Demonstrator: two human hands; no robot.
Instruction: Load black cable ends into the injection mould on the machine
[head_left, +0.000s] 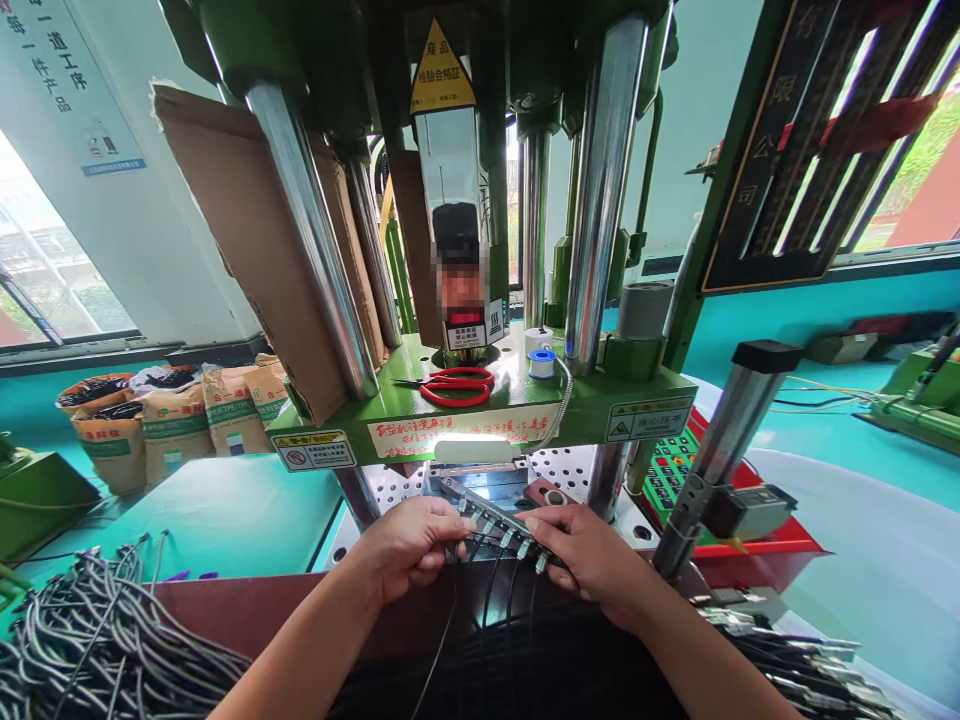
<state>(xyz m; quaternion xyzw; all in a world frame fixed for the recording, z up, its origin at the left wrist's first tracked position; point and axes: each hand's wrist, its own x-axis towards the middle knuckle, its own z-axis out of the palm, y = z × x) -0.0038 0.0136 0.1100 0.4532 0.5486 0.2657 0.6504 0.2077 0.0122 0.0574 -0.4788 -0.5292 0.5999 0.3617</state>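
Note:
A dark metal bar (486, 507) marked B at its far end lies tilted in front of the press, with several silvery connectors (507, 541) along it and black cables (491, 590) hanging down. My right hand (581, 555) grips the bar's near right end, thumb on top. My left hand (412, 545) is closed at the bar's left side, thumb and fingers pinched on a cable connector (466, 524) beside the bar. A thin black cable hangs below the left fingers.
Red-handled scissors (457, 385) and a blue-and-white spool (541, 363) lie on the green press plate (360, 405). Bundled cables (97, 640) fill the lower left; more cables with connectors (802, 655) lie lower right. A metal post (720, 450) rises at right.

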